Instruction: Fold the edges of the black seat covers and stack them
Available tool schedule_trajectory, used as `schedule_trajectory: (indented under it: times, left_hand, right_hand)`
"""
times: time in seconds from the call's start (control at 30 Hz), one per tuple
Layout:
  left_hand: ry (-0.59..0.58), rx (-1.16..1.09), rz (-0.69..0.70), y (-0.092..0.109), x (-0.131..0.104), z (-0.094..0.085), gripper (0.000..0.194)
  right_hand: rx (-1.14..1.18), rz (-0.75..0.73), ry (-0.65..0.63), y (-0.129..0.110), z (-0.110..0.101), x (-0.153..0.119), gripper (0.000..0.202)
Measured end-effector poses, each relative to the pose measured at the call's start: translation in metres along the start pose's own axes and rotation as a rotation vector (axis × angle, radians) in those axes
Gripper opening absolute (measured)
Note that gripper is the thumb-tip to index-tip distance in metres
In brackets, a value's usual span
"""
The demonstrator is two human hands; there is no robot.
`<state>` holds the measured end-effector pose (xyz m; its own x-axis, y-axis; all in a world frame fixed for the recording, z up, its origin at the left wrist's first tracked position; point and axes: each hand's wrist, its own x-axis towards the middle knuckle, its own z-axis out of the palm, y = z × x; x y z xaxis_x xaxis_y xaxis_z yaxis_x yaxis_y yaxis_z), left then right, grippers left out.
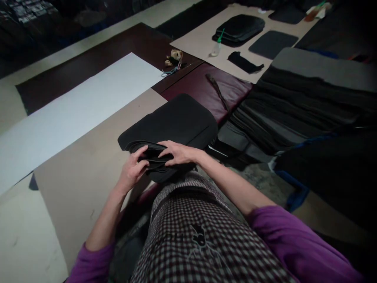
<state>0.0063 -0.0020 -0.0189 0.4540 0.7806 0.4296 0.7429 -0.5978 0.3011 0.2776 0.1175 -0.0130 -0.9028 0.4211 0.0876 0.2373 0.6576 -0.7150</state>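
A stack of black, round-cornered sheets (pixel 173 122) lies at the table's near edge, close to my body. Its near edges are bent up and fanned into several layers. My left hand (pixel 134 169) grips the left end of these layers, thumb and fingers curled around them. From the right, my right hand (pixel 179 153) holds the same layers, with its fingers reaching between them. Whether the sheets are fabric or a rubbery material I cannot tell.
A white sheet (pixel 88 106) and a beige board (pixel 85 184) cover the table at left. Further back are a green-tipped bottle (pixel 216 48), a black stack (pixel 240 27) and a dark strip (pixel 244 62). Piled dark sheets (pixel 306 98) stand at right.
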Motion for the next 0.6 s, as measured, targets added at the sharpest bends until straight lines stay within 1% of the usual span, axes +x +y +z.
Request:
schedule_trajectory:
  times: [0.07,0.13,0.17,0.2,0.23,0.3,0.37,0.4,0.43,0.53,0.6]
  left_hand:
    - [0.003,-0.012,-0.008,0.000,-0.006,0.001,0.024]
    - [-0.006,0.011,-0.009,0.000,-0.012,0.001,0.041]
    - [-0.016,0.033,0.004,0.001,-0.014,0.001,0.045]
    - [-0.023,0.053,0.030,0.001,-0.015,0.000,0.046]
    - [-0.029,0.067,0.058,0.001,-0.016,-0.001,0.042]
    - [-0.022,0.062,0.099,0.001,-0.014,-0.002,0.029]
    - [0.004,0.045,0.103,0.002,-0.010,-0.002,0.017]
    - [0.018,0.041,0.090,0.003,-0.008,-0.003,0.014]
    - [0.025,0.038,0.078,0.003,-0.006,-0.003,0.013]
    - [0.016,0.045,0.050,0.005,-0.004,-0.004,0.015]
    - [0.010,0.049,0.046,0.006,-0.005,-0.004,0.016]
  right_hand:
    - [-0.001,-0.028,0.049,0.000,0.001,0.000,0.024]
    - [-0.001,-0.034,0.085,-0.001,0.001,0.001,0.022]
    - [-0.002,-0.023,0.091,-0.002,0.000,0.002,0.023]
    - [-0.005,-0.007,0.092,-0.002,0.000,0.002,0.024]
    - [-0.008,0.010,0.092,-0.002,-0.001,0.003,0.024]
    - [0.000,0.024,0.083,-0.002,-0.001,0.003,0.023]
    - [0.021,0.009,0.068,-0.001,0.000,0.002,0.021]
    - [0.033,0.001,0.056,-0.001,0.001,0.001,0.022]
    - [0.042,-0.004,0.040,-0.001,0.001,0.000,0.027]
    - [0.030,-0.005,-0.001,-0.002,0.004,-0.003,0.050]
    - [-0.004,-0.032,-0.004,-0.003,0.006,-0.004,0.056]
